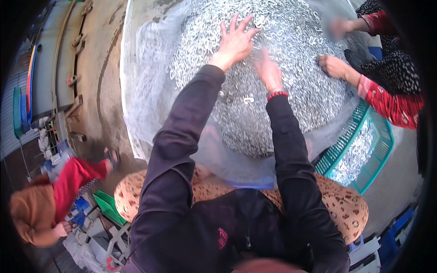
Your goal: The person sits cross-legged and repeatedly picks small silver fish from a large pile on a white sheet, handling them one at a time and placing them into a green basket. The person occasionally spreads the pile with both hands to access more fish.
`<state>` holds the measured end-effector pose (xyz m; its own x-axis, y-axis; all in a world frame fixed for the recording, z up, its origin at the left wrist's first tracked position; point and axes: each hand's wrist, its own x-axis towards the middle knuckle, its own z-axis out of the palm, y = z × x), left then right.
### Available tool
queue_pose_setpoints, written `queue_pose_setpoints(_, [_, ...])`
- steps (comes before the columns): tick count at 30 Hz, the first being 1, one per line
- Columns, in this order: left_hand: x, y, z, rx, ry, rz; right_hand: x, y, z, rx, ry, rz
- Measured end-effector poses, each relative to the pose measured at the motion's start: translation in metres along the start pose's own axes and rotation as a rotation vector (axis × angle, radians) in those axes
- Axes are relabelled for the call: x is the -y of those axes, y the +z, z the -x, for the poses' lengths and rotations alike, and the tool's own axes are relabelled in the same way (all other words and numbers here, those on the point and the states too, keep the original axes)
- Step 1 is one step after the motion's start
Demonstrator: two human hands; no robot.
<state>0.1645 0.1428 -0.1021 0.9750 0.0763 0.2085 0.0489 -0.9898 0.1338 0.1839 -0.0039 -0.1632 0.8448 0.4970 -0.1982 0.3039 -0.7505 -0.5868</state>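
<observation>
A wide heap of small silvery-white pieces [255, 118], many of them curved, lies on a pale mesh net [150, 86] in front of me. Their exact kind is too small to tell. My left hand [234, 43] rests on the far part of the heap, fingers spread, holding nothing that shows. Just right of it and nearer to me, my right hand [268, 73] is over the heap, a red bead bracelet [277, 94] at its wrist. Its fingertips are smeared by motion, so a grip cannot be made out. One brighter curved piece [248, 100] stands out near the middle.
Across on the right, another person's hand [334, 67] touches the heap's edge; their other hand is blurred. A teal basket [387, 141] holding similar silvery pieces stands at my right. On the left, a person in red trousers [75, 182] sits near a green container [108, 207].
</observation>
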Motion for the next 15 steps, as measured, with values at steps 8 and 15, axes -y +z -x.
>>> queue_pose_setpoints(8, [-0.078, 0.048, 0.19, 0.159, -0.236, 0.194, -0.073, -0.018, 0.081, 0.271, -0.047, 0.3])
queue_pose_setpoints(15, [-0.101, 0.066, 0.213, 0.028, -0.369, 0.532, -0.095, 0.013, 0.131, 0.322, 0.108, 0.154])
